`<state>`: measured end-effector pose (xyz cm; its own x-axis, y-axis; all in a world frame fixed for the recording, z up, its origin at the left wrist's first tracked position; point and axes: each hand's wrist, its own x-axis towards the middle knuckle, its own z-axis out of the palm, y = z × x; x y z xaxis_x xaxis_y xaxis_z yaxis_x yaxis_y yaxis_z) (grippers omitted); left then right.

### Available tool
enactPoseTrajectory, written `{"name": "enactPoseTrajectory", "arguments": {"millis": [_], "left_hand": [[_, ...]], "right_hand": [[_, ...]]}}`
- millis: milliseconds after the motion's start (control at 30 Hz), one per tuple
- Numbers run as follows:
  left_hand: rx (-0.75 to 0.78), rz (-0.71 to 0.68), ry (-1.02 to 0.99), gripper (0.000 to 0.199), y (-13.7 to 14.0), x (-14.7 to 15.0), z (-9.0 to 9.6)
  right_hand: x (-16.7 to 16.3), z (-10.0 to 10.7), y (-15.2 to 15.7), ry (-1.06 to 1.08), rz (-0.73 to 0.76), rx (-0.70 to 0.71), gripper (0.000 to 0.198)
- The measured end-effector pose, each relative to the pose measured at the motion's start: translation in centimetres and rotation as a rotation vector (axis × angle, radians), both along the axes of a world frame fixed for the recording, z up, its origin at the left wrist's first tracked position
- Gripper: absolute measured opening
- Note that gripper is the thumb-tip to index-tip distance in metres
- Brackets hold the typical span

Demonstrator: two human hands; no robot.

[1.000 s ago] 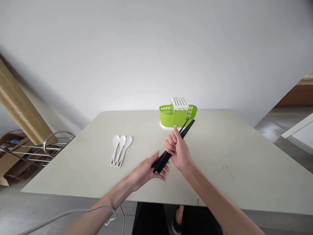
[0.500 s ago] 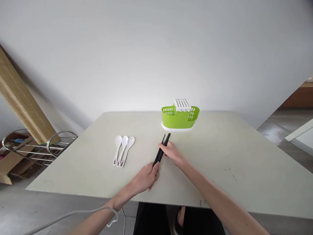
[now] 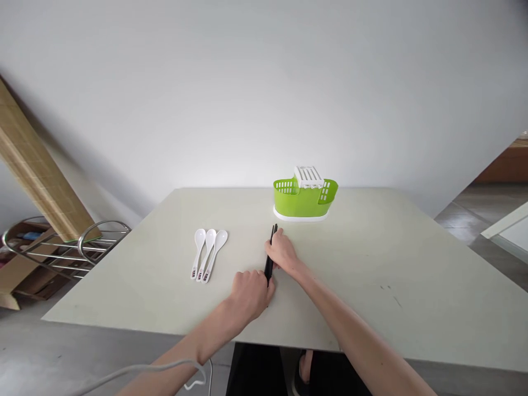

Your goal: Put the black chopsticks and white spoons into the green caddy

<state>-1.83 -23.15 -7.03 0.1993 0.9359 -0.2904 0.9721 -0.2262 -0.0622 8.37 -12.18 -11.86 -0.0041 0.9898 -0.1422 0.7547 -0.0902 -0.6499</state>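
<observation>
A bundle of black chopsticks [image 3: 269, 268] is between my two hands, close over the table. My left hand [image 3: 251, 291] is closed round the near end, its knuckles turned up. Farther along, my right hand [image 3: 282, 250] grips the bundle near the far tips, which poke out beyond the fingers. Three white spoons [image 3: 209, 240] lie side by side to the left, bowls pointing away from me. Beyond the chopstick tips stands a green utensil basket [image 3: 301, 206] with a white slotted top piece [image 3: 309, 176] and a white base.
The pale table [image 3: 355, 291] meets the wall at the back. A metal rack [image 3: 61, 254] and a leaning cardboard length [image 3: 41, 165] are off its left side. A white cable [image 3: 136, 369] runs by my left forearm.
The chopsticks have turned more upright in view, their far tips moving left and drawing together. My left hand has rolled knuckles-up and moved slightly right; my right hand has shifted slightly left.
</observation>
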Motion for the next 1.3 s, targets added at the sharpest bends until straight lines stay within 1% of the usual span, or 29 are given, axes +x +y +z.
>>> {"name": "enactPoseTrajectory", "arguments": {"millis": [167,300,400,467,533,600,667,700,800,900,1000,1133,1233,1300], "left_hand": [[0.025,-0.082,0.062,0.046,0.1,-0.4,-0.8],[0.047,-0.042,0.046,0.046,0.0,-1.0,-1.3],[0.054,-0.022,0.019,0.054,-0.1,-1.6,-1.1],[0.075,-0.007,-0.008,0.060,0.2,-2.4,-0.5],[0.118,0.043,-0.040,0.060,0.7,-3.9,0.4],[0.173,0.133,-0.057,0.054,1.4,-6.0,1.4],[0.224,0.236,-0.043,0.048,1.9,-8.5,2.1],[0.245,0.282,-0.027,0.046,2.1,-9.7,2.3],[0.300,0.377,0.036,0.054,2.3,-12.8,2.3],[0.339,0.405,0.104,0.062,2.3,-14.6,1.6],[0.323,0.403,0.142,0.063,2.7,-15.2,0.6],[0.311,0.403,0.155,0.070,3.5,-14.8,-0.6],[0.301,0.390,0.158,0.077,4.2,-14.2,-0.9],[0.262,0.384,0.167,0.077,4.7,-13.7,-0.8]], "right_hand": [[0.2,0.4,-0.1,-0.123,0.062,0.019,0.030],[1.0,0.4,-0.3,-0.127,0.103,0.015,0.035],[2.2,0.4,-0.7,-0.058,0.144,0.008,0.050],[3.4,0.3,-1.2,0.020,0.182,-0.013,0.062],[5.1,-0.1,-1.7,0.105,0.222,-0.038,0.069],[7.3,-0.8,-2.4,0.211,0.247,-0.051,0.070],[9.7,-1.7,-3.1,0.379,0.235,-0.051,0.071],[11.0,-2.2,-3.5,0.426,0.208,-0.049,0.071],[14.6,-3.5,-4.7,0.507,0.151,-0.050,0.073],[17.1,-4.2,-5.9,0.552,0.111,-0.050,0.074],[18.4,-4.5,-6.7,0.575,0.078,-0.049,0.073],[18.8,-4.7,-7.3,0.586,0.070,-0.028,0.071],[18.7,-5.1,-7.4,0.594,0.063,-0.004,0.069],[18.6,-5.4,-7.4,0.593,0.045,0.024,0.067]]}}
